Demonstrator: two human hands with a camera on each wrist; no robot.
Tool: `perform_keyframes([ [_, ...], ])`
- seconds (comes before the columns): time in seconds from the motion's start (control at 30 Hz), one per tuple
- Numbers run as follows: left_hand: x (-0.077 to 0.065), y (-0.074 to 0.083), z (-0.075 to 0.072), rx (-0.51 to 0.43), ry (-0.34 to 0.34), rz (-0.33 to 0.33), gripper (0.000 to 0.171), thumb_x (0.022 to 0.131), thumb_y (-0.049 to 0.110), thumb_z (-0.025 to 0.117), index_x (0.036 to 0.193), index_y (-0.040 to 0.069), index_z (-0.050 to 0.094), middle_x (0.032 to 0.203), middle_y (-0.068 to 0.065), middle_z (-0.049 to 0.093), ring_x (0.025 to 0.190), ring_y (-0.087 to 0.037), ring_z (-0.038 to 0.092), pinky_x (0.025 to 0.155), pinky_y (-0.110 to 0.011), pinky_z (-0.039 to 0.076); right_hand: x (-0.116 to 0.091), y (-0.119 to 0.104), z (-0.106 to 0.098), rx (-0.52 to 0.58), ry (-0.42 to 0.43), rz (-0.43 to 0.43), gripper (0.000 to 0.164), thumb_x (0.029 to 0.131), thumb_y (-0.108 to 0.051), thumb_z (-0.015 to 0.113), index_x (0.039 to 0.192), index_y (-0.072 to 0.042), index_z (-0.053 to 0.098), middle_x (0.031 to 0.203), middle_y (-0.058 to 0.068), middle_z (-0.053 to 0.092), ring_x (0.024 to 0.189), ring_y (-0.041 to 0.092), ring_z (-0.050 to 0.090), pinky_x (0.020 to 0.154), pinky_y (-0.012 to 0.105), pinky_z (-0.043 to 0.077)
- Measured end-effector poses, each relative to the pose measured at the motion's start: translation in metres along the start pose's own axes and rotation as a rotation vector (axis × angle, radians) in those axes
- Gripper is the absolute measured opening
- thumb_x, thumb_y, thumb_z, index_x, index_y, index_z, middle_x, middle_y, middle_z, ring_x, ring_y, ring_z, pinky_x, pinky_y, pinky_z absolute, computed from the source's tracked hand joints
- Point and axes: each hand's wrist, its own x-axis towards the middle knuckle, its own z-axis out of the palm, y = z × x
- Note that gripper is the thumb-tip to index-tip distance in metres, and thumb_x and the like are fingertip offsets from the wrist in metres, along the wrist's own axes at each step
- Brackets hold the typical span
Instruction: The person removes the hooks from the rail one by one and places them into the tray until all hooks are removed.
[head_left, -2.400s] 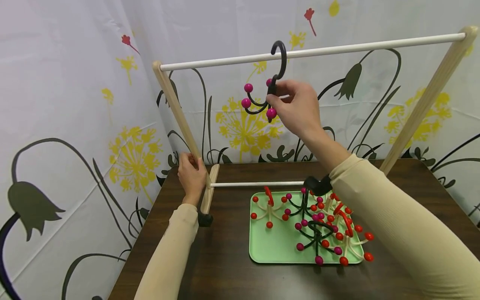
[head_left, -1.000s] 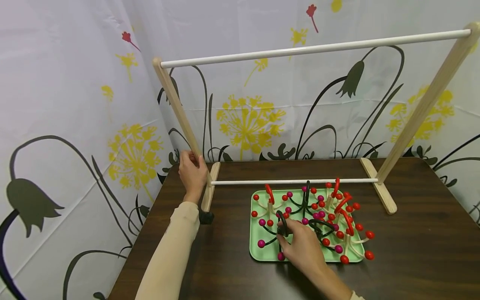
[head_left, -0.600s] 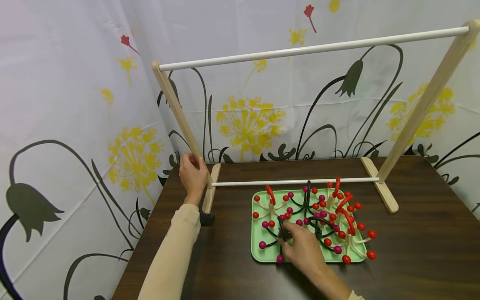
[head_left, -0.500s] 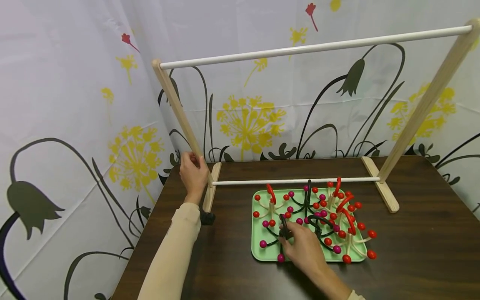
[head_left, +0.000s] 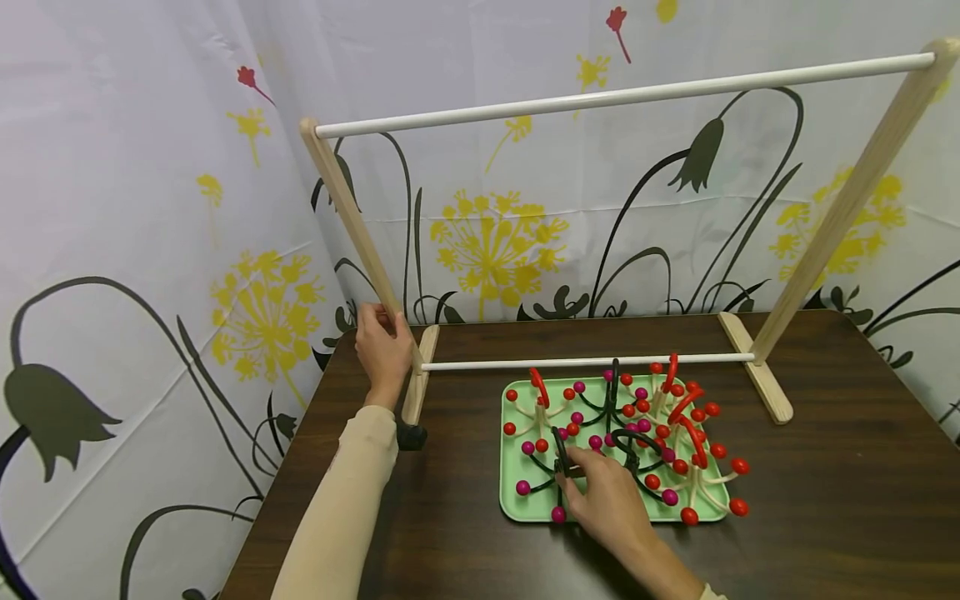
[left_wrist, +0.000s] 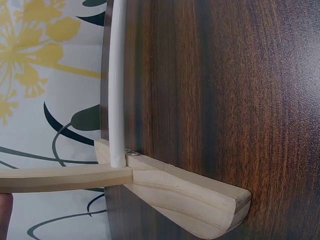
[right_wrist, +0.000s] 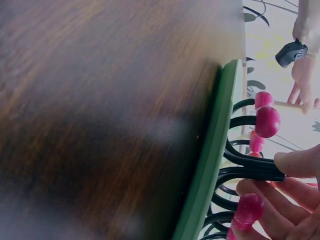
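My left hand [head_left: 384, 346] grips the left wooden upright [head_left: 351, 210] of a garment rack, low down near its foot. At the left edge of the left wrist view a fingertip [left_wrist: 4, 212] touches the same upright. On the light green tray [head_left: 512, 462], my right hand [head_left: 611, 496] pinches the stem of a black hanger [head_left: 559, 446], which has a hook on top and curved arms ending in pink balls. In the right wrist view, thumb and fingers hold the black stem [right_wrist: 257, 171], its arms down at the tray. Part of this hanger is hidden behind the hand.
Several similar hangers crowd the tray: black ones [head_left: 632, 458] with pink balls, cream ones [head_left: 696, 479] with red hooks and balls. Behind it stands the rack's white lower bar [head_left: 487, 366], with its white top rail [head_left: 622, 97] above. A patterned curtain [head_left: 487, 50] hangs beyond the table.
The right hand has come down from beside the top rail to the tray with the black hanger. Over the last second it has barely moved. The left hand keeps its place on the upright.
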Motion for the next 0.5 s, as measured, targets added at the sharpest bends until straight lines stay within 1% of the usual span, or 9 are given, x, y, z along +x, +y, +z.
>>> perform_keyframes([
  [0.13, -0.001, 0.0, 0.0, -0.001, -0.009, -0.005, 0.021, 0.089, 0.014, 0.066, 0.101, 0.0, 0.056, 0.092, -0.015, 0.057, 0.081, -0.033, 0.06, 0.071, -0.052, 0.044, -0.003, -0.003, -0.005, 0.001, -0.017, 0.019, 0.033, 0.077, -0.01, 0.079, 0.109, -0.007, 0.073, 0.102, 0.007, 0.073, 0.085, 0.019, 0.069, 0.073, 0.039, 0.054],
  [0.23, -0.002, 0.001, -0.001, -0.001, -0.015, -0.016, 0.021, 0.088, 0.013, 0.066, 0.101, 0.001, 0.056, 0.093, -0.015, 0.057, 0.082, -0.033, 0.06, 0.071, -0.052, 0.044, -0.004, -0.007, -0.012, -0.002, -0.032, 0.023, 0.037, 0.077, -0.009, 0.08, 0.113, -0.006, 0.072, 0.102, 0.008, 0.073, 0.081, 0.017, 0.068, 0.072, 0.038, 0.053],
  [0.37, -0.001, 0.001, -0.002, 0.002, -0.021, -0.017, 0.021, 0.088, 0.012, 0.067, 0.101, 0.001, 0.056, 0.093, -0.015, 0.058, 0.082, -0.034, 0.06, 0.072, -0.052, 0.044, -0.008, -0.014, -0.026, 0.004, -0.074, 0.036, 0.041, 0.076, -0.009, 0.082, 0.116, -0.008, 0.071, 0.097, 0.004, 0.072, 0.072, 0.01, 0.063, 0.067, 0.033, 0.05],
  [0.5, 0.0, 0.0, -0.003, -0.002, -0.028, -0.01, 0.021, 0.087, 0.01, 0.067, 0.101, 0.001, 0.055, 0.093, -0.016, 0.057, 0.084, -0.034, 0.059, 0.075, -0.052, 0.044, -0.011, -0.023, -0.044, -0.004, -0.112, 0.051, 0.043, 0.076, -0.01, 0.083, 0.117, -0.01, 0.071, 0.092, -0.003, 0.07, 0.074, 0.01, 0.062, 0.071, 0.034, 0.05],
])
